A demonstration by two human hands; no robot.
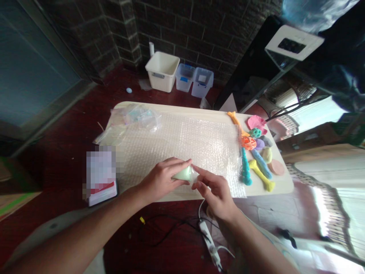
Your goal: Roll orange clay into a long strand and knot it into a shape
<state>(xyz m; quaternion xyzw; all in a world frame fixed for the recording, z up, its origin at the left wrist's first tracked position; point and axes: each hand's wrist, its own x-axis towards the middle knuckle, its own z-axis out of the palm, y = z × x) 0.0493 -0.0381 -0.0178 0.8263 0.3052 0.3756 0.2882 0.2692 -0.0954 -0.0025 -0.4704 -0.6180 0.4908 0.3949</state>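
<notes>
A pale green lump in clear plastic wrapping (184,174) is held above the near edge of the table. My left hand (164,177) is closed around its left side, fingers over the top and thumb below. At its right end, my right hand (212,188) pinches the clear plastic between thumb and index finger. Beneath both hands lies a sheet of bubble wrap (205,140). What the green stuff is made of I cannot tell; my left hand hides part of it.
Colourful modelled pieces crowd the table's right end, among them a yellow bone shape (261,176), a teal strip (245,167) and a pink piece (257,123). Clear plastic bags (145,118) lie far left. Bins (162,70) stand behind; a power strip (210,245) lies below.
</notes>
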